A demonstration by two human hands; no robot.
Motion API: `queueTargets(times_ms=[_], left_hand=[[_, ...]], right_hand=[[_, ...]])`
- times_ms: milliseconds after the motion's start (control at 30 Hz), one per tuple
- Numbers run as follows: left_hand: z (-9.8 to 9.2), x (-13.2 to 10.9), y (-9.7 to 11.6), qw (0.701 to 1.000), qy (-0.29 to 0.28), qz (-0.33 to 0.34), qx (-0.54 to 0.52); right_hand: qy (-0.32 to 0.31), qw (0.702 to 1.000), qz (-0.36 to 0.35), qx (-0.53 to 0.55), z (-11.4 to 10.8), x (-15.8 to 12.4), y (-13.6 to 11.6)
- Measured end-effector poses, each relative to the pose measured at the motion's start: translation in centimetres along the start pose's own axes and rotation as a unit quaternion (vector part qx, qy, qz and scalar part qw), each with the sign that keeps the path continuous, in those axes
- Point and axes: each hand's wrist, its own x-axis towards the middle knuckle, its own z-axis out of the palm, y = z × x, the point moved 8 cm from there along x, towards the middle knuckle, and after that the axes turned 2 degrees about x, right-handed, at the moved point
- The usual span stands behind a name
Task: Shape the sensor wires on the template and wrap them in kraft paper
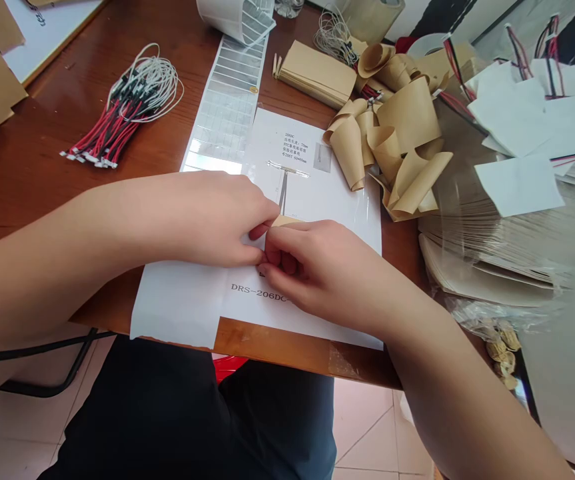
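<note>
My left hand (217, 217) and my right hand (322, 267) meet over a printed white sheet (337, 200), fingertips together. Both are closed in a pinch at a small piece of brown paper (286, 220), of which only the upper edge shows between them. The rest of it is hidden under my fingers. Just beyond, a thin dark pair of leads (282, 192) runs up to a clear strip (287, 169) lying across the sheet. Printed text, "DRS-206DC", shows below my right hand.
Left lies a bundle of red, black and white wires (122, 110). A label strip (230, 100) runs behind my left hand. Curled brown papers (392, 140) and a brown paper stack (317, 72) sit back right. Beside them are bagged sheets (497, 253). The table edge (277, 343) is near me.
</note>
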Motion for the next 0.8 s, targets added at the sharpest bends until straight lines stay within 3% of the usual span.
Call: queueTargets(times_ms=[400,633,800], left_hand=[[0.2,0.4,-0.8,1.000,-0.001,0.004,0.001],[0.1,0.4,-1.3,0.999,-0.009,-0.031,-0.010],[-0.1,0.2,-0.7,1.000,-0.001,-0.011,0.003]], right_hand=[[-0.004,0.999,0.023,0.037,-0.4,0.1,0.2],[0.088,0.995,0.028,0.043,-3.0,-0.3,0.7],[0.067,0.997,0.014,0.026,-2.4,-0.4,0.5]])
